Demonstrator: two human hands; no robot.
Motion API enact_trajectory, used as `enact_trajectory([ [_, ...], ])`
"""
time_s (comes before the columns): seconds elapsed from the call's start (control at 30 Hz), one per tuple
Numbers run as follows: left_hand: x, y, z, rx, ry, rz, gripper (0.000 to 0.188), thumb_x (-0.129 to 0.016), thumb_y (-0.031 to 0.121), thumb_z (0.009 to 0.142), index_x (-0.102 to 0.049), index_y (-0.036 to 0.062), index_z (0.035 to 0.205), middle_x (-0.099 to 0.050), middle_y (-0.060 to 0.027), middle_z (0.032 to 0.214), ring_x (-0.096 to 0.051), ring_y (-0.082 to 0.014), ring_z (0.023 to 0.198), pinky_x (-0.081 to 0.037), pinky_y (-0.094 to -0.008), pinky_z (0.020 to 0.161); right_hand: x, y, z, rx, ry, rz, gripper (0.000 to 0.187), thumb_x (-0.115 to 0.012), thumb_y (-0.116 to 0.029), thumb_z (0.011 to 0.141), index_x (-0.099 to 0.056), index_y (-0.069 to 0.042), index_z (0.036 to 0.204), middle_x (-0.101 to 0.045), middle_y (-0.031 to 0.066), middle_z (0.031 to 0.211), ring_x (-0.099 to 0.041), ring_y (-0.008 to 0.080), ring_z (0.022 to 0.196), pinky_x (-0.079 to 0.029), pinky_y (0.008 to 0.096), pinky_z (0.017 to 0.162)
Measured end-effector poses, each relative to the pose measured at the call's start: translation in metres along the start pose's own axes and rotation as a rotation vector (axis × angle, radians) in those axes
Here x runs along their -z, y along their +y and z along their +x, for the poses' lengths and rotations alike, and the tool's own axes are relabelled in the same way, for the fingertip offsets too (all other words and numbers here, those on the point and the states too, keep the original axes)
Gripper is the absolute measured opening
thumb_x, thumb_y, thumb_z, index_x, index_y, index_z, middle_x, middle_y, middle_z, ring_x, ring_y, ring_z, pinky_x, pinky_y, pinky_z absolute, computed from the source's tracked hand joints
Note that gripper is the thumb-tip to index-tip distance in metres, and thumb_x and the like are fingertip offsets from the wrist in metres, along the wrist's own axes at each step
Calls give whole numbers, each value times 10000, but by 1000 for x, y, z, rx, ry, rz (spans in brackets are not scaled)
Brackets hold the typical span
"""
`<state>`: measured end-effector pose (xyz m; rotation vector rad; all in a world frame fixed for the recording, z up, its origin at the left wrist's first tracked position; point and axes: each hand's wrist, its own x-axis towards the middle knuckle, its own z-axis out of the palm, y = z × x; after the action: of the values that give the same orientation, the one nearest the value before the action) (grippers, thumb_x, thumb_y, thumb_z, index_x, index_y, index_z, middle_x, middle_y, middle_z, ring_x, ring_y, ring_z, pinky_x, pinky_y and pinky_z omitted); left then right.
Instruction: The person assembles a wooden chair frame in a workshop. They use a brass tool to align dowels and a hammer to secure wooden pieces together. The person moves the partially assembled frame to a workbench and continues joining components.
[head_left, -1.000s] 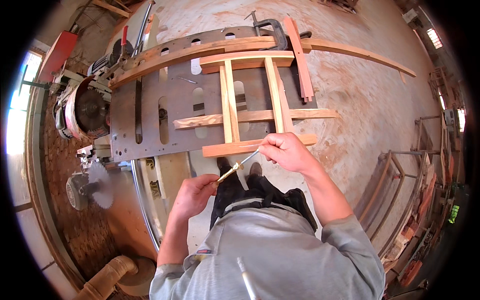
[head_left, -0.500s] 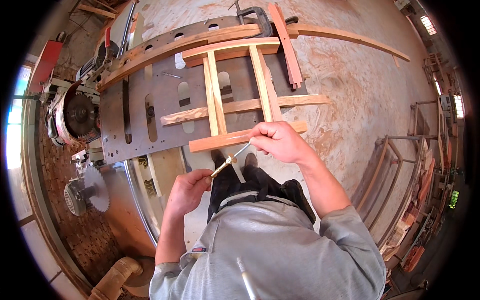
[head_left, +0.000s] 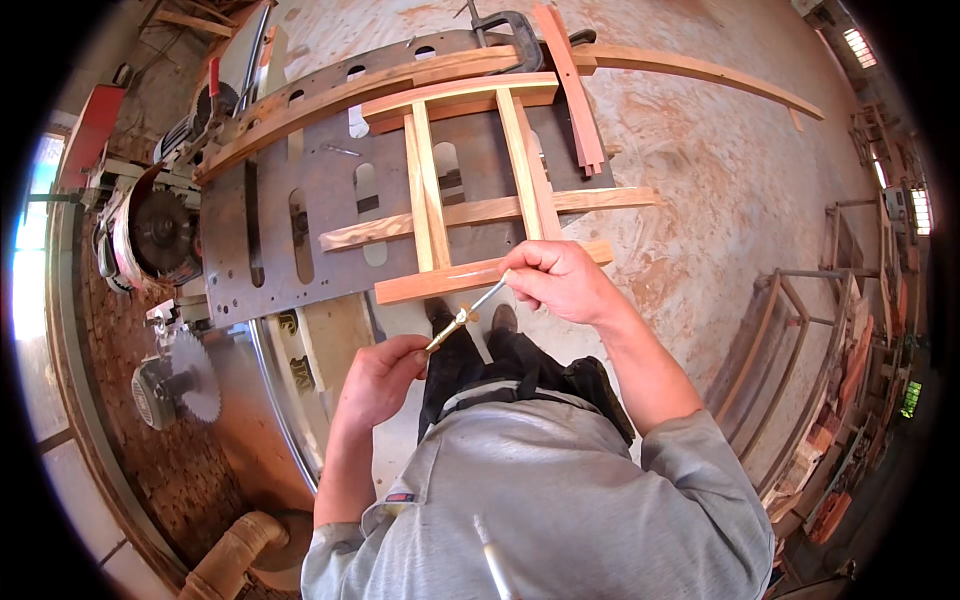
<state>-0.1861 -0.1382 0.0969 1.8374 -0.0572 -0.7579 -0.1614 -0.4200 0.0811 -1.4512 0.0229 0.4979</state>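
In front of my waist, my left hand (head_left: 385, 378) is closed, pinching a thin brass-coloured rod (head_left: 446, 331) with a small flared collar at its upper end. The fingertips of my right hand (head_left: 562, 283) are closed on a slim silver rod (head_left: 489, 295). These two rods meet end to end at the collar; whether one enters the other is too small to tell. Just beyond my hands lies a wooden frame (head_left: 430, 215) of two uprights between two rails. My right hand covers part of its near rail (head_left: 440, 283).
The frame rests on a slotted metal table (head_left: 228, 230), with a loose strip (head_left: 385, 228) beneath it. A C-clamp (head_left: 525, 48) grips a long beam (head_left: 340, 97) at the back. Saw blades (head_left: 194, 377) stand at the left. A metal rack (head_left: 780, 340) is at the right.
Both hands have shifted very slightly to the right. Each keeps its grip on its rod, and the rods still meet at the collar.
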Motion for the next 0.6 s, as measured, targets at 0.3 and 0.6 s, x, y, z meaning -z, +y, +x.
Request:
enact_trajectory([
  [0.3, -6, 1, 3, 103, -56, -73, 167, -555, 89, 941, -642, -12, 1042, -609, -12, 743, -547, -76, 688, -466, -234, 644, -7, 3, -4, -84, -35, 507, 165, -512, -20, 919, -644, 18, 1010, -576, 64, 657, -543, 119, 547, -460, 265, 510],
  [0.6, -32, 6, 12, 41, 0, -186, 111, -608, 77, 910, -647, 9, 989, -598, 34, 760, -491, -31, 658, -421, -193, 573, -22, 25, -6, 75, 218, 358, 155, -609, -138, 925, -619, -23, 821, -545, -6, 631, -496, 58, 523, -404, 214, 459],
])
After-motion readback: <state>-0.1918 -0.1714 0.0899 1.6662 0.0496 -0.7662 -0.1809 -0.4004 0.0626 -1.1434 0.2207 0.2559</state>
